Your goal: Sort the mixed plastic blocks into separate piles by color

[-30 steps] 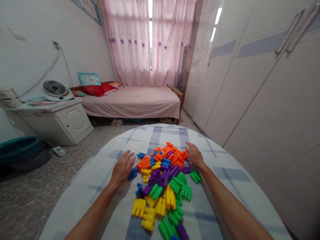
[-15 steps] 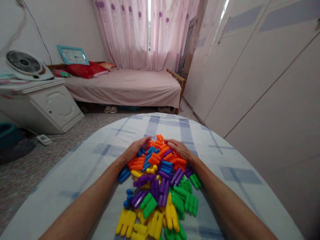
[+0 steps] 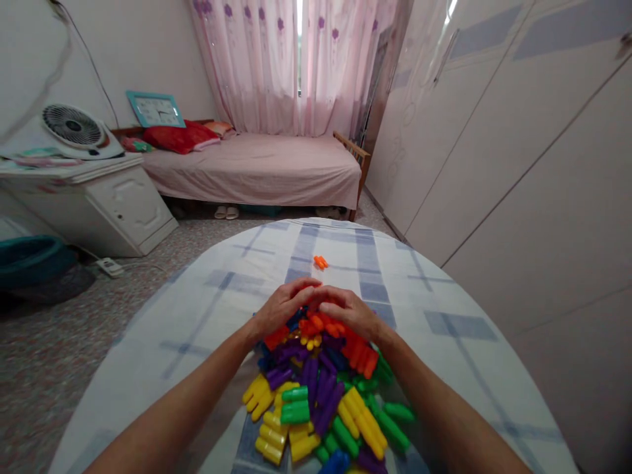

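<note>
On the table, a heap of colourful plastic building pieces, shaped like joined rounded tubes, lies between my forearms. My left hand curves round the far left of the heap, fingers stretched out. My right hand curves round the far right, its fingertips meeting those of the left. Both palms press against orange pieces, partly hidden under the fingers. Nearer to me are purple pieces, yellow pieces, green pieces and a blue piece. One small orange piece lies apart, beyond my fingertips.
A checked cloth covers the rounded table. Past it stands a bed before pink curtains. To the left are a white cabinet with a fan and a teal bin. A wardrobe lines the right side.
My hands have come together at the far side and drawn towards me, bunching the pieces closer. One orange piece now lies separate beyond the hands. The view has shifted slightly left.
</note>
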A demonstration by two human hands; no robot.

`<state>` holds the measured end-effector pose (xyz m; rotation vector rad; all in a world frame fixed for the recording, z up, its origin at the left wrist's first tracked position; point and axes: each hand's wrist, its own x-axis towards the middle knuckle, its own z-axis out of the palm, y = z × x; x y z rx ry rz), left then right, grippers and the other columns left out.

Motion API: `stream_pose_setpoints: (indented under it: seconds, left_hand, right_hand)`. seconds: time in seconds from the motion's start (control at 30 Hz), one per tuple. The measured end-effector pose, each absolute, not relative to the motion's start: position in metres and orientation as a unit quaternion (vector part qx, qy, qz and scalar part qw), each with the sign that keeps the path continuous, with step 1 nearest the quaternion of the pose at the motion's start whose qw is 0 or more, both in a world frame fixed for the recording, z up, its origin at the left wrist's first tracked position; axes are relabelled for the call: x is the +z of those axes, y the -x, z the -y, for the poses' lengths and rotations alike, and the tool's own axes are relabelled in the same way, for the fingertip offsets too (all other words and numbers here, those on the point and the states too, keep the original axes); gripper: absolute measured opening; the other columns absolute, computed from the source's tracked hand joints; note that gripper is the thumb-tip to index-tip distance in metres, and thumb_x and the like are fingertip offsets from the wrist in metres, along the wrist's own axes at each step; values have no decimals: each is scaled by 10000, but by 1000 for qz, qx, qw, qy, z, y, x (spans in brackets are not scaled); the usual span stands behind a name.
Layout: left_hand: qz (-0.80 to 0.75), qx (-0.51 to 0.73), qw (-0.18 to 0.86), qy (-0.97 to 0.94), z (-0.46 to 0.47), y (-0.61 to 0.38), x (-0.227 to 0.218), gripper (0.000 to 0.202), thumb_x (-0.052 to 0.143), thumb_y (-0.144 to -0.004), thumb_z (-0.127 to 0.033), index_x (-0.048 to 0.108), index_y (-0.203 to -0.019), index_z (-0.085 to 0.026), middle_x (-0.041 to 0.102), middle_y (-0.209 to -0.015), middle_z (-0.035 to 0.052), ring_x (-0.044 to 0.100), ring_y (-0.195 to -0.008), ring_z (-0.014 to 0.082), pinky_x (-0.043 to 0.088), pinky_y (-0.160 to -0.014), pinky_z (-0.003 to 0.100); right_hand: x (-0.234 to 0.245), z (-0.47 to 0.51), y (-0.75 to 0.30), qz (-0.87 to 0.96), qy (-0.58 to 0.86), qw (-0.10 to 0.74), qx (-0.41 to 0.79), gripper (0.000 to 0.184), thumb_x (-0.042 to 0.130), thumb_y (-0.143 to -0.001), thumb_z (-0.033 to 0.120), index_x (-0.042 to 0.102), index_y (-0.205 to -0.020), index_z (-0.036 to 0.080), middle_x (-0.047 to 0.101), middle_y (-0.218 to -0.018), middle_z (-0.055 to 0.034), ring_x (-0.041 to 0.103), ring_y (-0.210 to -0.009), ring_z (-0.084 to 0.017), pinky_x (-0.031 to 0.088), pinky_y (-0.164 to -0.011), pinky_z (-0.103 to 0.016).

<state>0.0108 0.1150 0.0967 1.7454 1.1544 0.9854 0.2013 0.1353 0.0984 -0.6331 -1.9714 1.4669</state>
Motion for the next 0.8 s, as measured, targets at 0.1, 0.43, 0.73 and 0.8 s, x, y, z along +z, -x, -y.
stream_pose_setpoints:
  seconds: [0.1, 0.43, 0.73, 0.8]
  left_hand:
    - [-465, 388, 361, -709, -73, -10, 95, 380, 462, -878, -417, 615, -1168, -226, 631, -1202, 34, 552, -1137, 210, 403, -1021, 329]
    - [-581, 520, 193, -596, 13, 17, 72, 358, 371, -908, -417, 639, -997, -197, 559, -1266, 86, 483, -1227, 229, 338, -1087, 430]
    - [-683, 458, 183, -539, 15, -9, 26, 529, 440, -868, -475, 490, -1307, -184, 455, -1401, 114, 372, -1334, 245, 255, -1134, 435]
    - [-668, 465, 187, -551, 11, -23, 29, 516, 457, -866, -469, 503, -1297, -189, 487, -1373, 108, 408, -1308, 241, 268, -1126, 434]
  right_hand:
    - [106, -101, -205, 781, 242, 279, 504, 314, 549, -839, 350, 645, -1102, 208, 665, -1054, -17, 599, -989, -189, 454, -901, -328]
    - [82, -48, -263, 731, 495, 404, 239, 343, 445, -875, 404, 618, -1108, 220, 622, -1166, -67, 533, -1123, -216, 377, -1014, -409]
    - [15, -43, -271, 712, 625, 298, 119, 384, 374, -881, 361, 620, -1144, 229, 550, -1312, -107, 430, -1264, -310, 281, -1044, -544]
    - [22, -44, -258, 708, 599, 325, 187, 455, 330, -894, 403, 586, -1211, 200, 573, -1284, -110, 494, -1209, -268, 330, -1038, -477]
